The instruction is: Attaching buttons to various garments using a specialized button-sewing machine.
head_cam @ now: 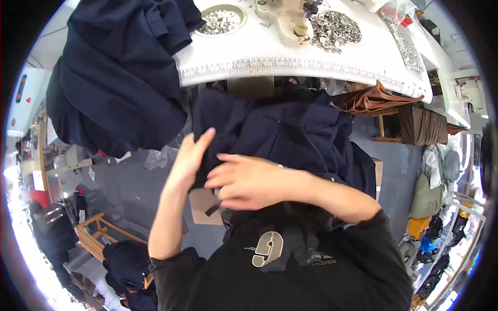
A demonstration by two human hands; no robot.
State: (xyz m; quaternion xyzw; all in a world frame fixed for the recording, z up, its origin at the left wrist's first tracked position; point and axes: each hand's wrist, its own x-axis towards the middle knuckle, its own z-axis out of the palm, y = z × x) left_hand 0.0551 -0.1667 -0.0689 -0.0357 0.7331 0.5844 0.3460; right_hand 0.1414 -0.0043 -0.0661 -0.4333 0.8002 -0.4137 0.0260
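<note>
A dark navy garment [288, 128] lies spread across my lap, below the table's front edge. My left hand [190, 153] is at the garment's left edge, its thumb raised and its other fingers hidden, so its hold is unclear. Across the lower left part of the garment reaches my right hand [243, 180], blurred, fingers pointing left; whether it grips cloth does not show. More navy cloth [120, 77] is heaped at the upper left, hanging over the table's edge.
The white table [373, 58] carries a ruler strip [272, 65], a press machine's base [297, 33], a dish of metal snap parts [221, 23], a loose pile of them [336, 31] and a filled plastic bag [404, 42]. A wooden stool frame [91, 233] stands lower left, brown-draped furniture [423, 125] at right.
</note>
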